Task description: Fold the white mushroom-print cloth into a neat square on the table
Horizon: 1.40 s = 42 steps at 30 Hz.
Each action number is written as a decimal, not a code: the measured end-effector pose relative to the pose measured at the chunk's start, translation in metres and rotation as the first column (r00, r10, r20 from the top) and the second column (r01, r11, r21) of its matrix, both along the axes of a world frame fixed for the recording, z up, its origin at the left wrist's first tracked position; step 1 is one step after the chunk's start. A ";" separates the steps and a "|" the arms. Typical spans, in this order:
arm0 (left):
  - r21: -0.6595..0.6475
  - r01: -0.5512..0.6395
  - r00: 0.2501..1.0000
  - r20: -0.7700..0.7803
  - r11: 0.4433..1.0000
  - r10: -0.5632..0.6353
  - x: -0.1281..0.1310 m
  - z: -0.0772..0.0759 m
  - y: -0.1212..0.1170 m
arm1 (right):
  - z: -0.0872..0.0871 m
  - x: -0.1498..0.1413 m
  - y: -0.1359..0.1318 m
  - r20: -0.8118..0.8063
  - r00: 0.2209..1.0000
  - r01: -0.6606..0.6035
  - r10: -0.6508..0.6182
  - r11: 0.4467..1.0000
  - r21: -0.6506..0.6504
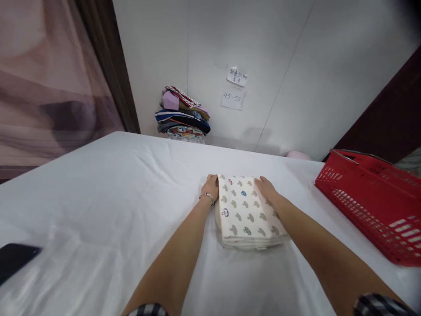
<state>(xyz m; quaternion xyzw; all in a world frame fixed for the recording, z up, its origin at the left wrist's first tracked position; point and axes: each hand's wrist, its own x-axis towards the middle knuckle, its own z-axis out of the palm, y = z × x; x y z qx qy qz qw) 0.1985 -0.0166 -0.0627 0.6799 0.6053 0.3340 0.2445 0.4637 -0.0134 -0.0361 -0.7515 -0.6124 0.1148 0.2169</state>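
Folded cloth (245,210): off-white, printed with rows of grey-beige mushrooms; single mushrooms outlined in red, blue, purple and green. Folded to a near-rectangle, top face largely smooth, several layers showing along the near edge, with a small white tag there. It lies flat on the white-covered table (98,197), right of centre in view.

Left hand (209,188): at the cloth's far left corner, fingers curled in against the edge; whether they grip it cannot be told. Bracelet (208,196) at the wrist. Right hand (267,189): on the far right corner, fingers loosely extended; any grip cannot be confirmed.

Red basket (371,197) to the right, apart from the cloth. Piled fabrics (184,115) beyond the table's far edge, beside the wall (210,52).
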 end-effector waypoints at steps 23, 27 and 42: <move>0.087 -0.171 0.960 0.237 0.981 0.146 -0.005 0.000 -0.002 | 0.003 -0.008 -0.001 0.033 0.997 -0.060 0.063 0.993 -0.097; 0.096 -0.158 0.976 0.167 0.983 0.141 -0.005 0.003 -0.004 | 0.009 -0.005 0.004 -0.041 0.996 -0.086 0.081 0.988 -0.127; -0.051 -0.278 0.944 0.171 0.959 0.283 -0.008 0.007 -0.002 | -0.001 -0.010 0.002 -0.002 0.975 -0.220 0.220 0.973 -0.075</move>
